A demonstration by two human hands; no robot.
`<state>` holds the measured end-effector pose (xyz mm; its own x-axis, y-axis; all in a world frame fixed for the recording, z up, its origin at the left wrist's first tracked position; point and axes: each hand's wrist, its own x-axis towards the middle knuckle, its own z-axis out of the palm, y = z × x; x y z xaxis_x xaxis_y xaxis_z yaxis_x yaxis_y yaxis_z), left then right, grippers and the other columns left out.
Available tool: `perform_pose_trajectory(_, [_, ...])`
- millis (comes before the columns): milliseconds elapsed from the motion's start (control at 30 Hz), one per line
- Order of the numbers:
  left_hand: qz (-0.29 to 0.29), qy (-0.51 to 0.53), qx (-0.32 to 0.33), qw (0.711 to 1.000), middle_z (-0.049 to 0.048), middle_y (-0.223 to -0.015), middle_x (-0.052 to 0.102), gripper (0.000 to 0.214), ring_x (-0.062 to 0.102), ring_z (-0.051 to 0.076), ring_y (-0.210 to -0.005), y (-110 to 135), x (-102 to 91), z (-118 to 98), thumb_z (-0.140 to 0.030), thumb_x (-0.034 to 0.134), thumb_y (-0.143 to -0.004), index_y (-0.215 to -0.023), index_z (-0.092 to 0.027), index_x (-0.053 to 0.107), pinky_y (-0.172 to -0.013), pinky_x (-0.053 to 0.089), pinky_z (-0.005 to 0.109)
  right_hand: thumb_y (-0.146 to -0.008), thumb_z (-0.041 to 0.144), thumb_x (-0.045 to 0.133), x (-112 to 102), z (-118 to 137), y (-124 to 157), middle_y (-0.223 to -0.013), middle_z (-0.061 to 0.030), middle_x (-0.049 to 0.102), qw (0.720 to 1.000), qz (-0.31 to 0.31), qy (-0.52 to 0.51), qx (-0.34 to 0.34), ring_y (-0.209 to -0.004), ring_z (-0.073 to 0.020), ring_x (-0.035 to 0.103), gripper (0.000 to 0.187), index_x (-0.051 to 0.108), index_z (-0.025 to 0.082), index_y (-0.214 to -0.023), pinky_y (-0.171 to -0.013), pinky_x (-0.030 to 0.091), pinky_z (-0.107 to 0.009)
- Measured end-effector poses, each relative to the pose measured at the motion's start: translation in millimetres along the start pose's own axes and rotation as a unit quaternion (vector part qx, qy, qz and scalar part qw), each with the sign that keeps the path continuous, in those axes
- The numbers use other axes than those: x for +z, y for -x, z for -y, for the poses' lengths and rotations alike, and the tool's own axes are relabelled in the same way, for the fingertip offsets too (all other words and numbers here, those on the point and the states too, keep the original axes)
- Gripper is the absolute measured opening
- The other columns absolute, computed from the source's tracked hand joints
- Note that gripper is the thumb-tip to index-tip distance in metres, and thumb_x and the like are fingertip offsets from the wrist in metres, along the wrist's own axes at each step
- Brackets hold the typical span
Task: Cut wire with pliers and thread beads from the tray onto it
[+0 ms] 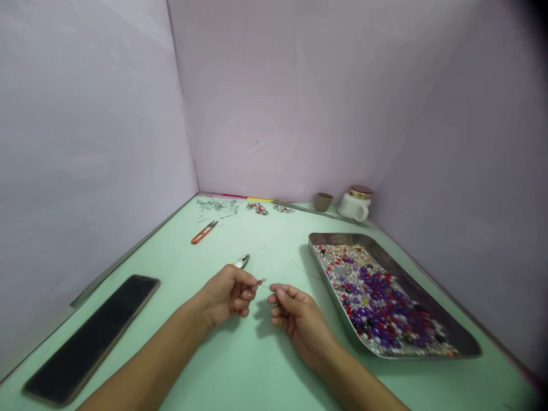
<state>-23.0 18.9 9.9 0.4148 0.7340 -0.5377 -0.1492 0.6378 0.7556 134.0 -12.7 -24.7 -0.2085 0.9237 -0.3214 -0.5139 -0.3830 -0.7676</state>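
Observation:
My left hand (229,292) is closed in a pinch on a small piece of beadwork (260,282), with red and pale beads showing past the fingertips. From it a thin wire (266,287) runs across to my right hand (297,317), whose thumb and forefinger pinch the other end. Both hands are just above the pale green table. Behind my left hand lies a pair of pliers (243,261), its handles mostly hidden. To the right of my right hand stands a metal tray (338,308) of mixed purple, red, white and black beads.
A phone (92,337) lies at the left. Orange thread snips (204,232), a heap of wire pieces (217,206) and beaded pieces (257,208) are farther back. A brown cup (323,202) and a lidded white mug (354,205) stand by the back wall (299,103).

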Motion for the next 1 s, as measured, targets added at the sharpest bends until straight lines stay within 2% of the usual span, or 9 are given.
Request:
perform_pose_trajectory(100, [0.088,-0.036,-0.022,0.995,-0.0062,-0.035,0.034,0.008,0.016,0.002,-0.028,4.8,-6.3,-4.5,-0.014,0.047,-0.053,-0.046,-0.015,0.044,-0.033,0.027,0.02,-0.064,0.029,0.067,-2.6,3.9,-0.5,-0.066,-0.0023,0.061,1.0,0.009,-0.004,0.013,-0.048,-0.0066,0.054,0.024,0.058,0.012,-0.079,-0.044,0.048,-0.017])
perform_pose_trajectory(200, [0.157,-0.08,-0.023,0.984,-0.0069,-0.028,0.026,0.007,0.017,0.004,-0.027,9.0,-7.5,-4.8,-0.011,0.046,-0.05,-0.044,-0.013,0.05,-0.03,0.021,0.02,-0.068,0.032,0.063,-3.2,5.6,2.1,-0.066,-0.0028,0.059,0.993,0.109,0.014,0.051,-0.051,-0.0081,0.056,0.023,0.058,0.01,-0.074,-0.042,0.048,-0.017])
perform_pose_trajectory(333, [0.191,-0.138,-0.032,0.971,-0.0065,-0.027,0.028,0.01,0.015,0.004,-0.026,14.0,-2.1,-2.0,-0.01,0.046,-0.049,-0.046,-0.012,0.055,-0.029,0.013,0.02,-0.069,0.03,0.063,-4.0,2.8,9.1,-0.064,-0.0048,0.06,0.962,0.243,0.051,0.11,-0.05,-0.0087,0.057,0.022,0.059,0.008,-0.071,-0.04,0.046,-0.017])
perform_pose_trajectory(467, [0.206,-0.189,-0.043,0.959,-0.0051,-0.029,0.034,0.01,0.018,0.004,-0.027,16.0,3.3,0.8,-0.009,0.045,-0.047,-0.045,-0.012,0.054,-0.03,0.01,0.02,-0.066,0.032,0.065,-4.8,-2.6,15.9,-0.062,-0.006,0.061,0.938,0.298,0.087,0.152,-0.049,-0.0102,0.058,0.026,0.061,0.006,-0.072,-0.041,0.046,-0.019])
perform_pose_trajectory(633, [0.145,-0.161,-0.003,0.976,-0.0051,-0.034,0.037,0.01,0.023,0.003,-0.03,11.2,4.4,1.3,-0.017,0.052,-0.058,-0.05,-0.012,0.055,-0.033,0.018,0.019,-0.064,0.029,0.067,0.1,-5.8,17.3,-0.059,-0.0039,0.061,0.962,0.235,0.105,0.087,-0.049,-0.008,0.055,0.023,0.064,0.007,-0.069,-0.048,0.044,-0.019])
perform_pose_trajectory(700, [0.064,-0.099,0.071,0.991,-0.0019,-0.048,0.049,0.016,0.031,0.004,-0.034,7.0,3.6,0.7,-0.027,0.053,-0.065,-0.063,-0.013,0.06,-0.039,0.028,0.02,-0.063,0.03,0.068,2.1,-3.6,14.3,-0.061,-0.0034,0.061,0.984,0.16,0.068,0.033,-0.051,-0.0075,0.054,0.022,0.065,0.009,-0.07,-0.051,0.044,-0.019])
perform_pose_trajectory(800, [-0.074,-0.081,0.199,0.974,0.0006,-0.072,0.057,0.019,0.043,0.004,-0.047,1.9,4.6,2.0,-0.022,0.055,-0.065,-0.081,-0.015,0.061,-0.051,0.036,0.02,-0.058,0.033,0.071,2.4,1.6,7.8,-0.066,-0.0037,0.062,0.999,0.017,0.022,-0.03,-0.056,-0.0089,0.055,0.028,0.066,0.011,-0.074,-0.053,0.044,-0.02])
perform_pose_trajectory(900, [-0.09,-0.149,0.255,0.951,0.0028,-0.08,0.059,0.025,0.053,0.01,-0.067,1.8,13.0,7.1,-0.015,0.061,-0.06,-0.085,-0.015,0.062,-0.064,0.04,0.022,-0.055,0.036,0.072,0.8,3.9,3.3,-0.071,-0.0043,0.062,0.997,-0.052,0.019,-0.054,-0.059,-0.0107,0.056,0.033,0.066,0.013,-0.077,-0.053,0.044,-0.021])
perform_pose_trajectory(1000, [-0.097,-0.173,0.258,0.946,0.0038,-0.075,0.062,0.027,0.055,0.014,-0.071,5.3,26.1,12.6,-0.023,0.063,-0.061,-0.087,-0.014,0.061,-0.067,0.042,0.025,-0.055,0.037,0.072,0.4,1.3,3.1,-0.072,-0.0052,0.063,0.997,-0.039,0.036,-0.061,-0.059,-0.0114,0.056,0.033,0.066,0.013,-0.077,-0.054,0.044,-0.023])
